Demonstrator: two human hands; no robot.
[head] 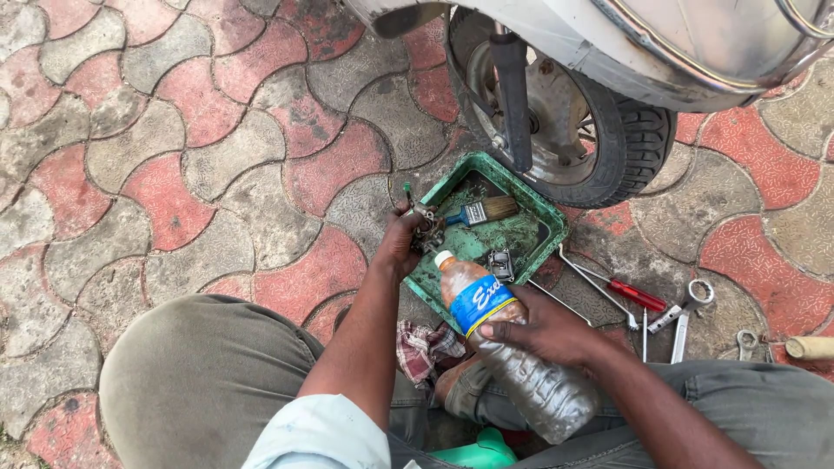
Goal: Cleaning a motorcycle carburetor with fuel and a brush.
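Crouched over the red and grey interlocking paving (200,165), I grip a clear ribbed plastic bottle with a blue label and white cap (504,339) in my right hand (543,328), fingers clamped around its middle, at lower centre of the frame. The bottle lies tilted, cap toward the green rectangular plastic tray (546,227); its crumpled wall looks thin and soft, likely light and easy to dent, so the labelled waist seems the surest hold. My left hand (401,243) closes its fingers on a small grimy metal engine part (426,227) at the tray's left edge, probably oily and slippery. A wooden-bristled paintbrush (486,211) lies in the tray; a red-handled screwdriver (627,293) rests right, under the scooter's rear tyre (638,139).
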